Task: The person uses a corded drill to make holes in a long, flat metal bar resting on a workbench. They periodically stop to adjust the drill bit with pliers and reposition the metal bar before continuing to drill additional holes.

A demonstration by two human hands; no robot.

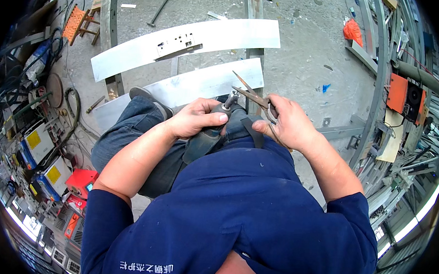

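My left hand [198, 119] is closed round a dark hand tool [220, 109] with a grey metal nose, held above my lap. Its exact kind is unclear, since my fingers cover part of the body. In my right hand [290, 122] is a pair of worn, rusty scissors [256, 97], with fingers and thumb at the handles. The scissor blades are spread apart, and one lies right at the tool's metal tip; whether they touch, I cannot tell.
Two long pale metal strips, a far one [230, 35] and a near one [182, 88], lie across steel rails [109, 17]. A hammer-like tool [160, 10] is on the floor. Stacked metal lengths and an orange machine [397, 92] stand right; a red machine [80, 182] and cables left.
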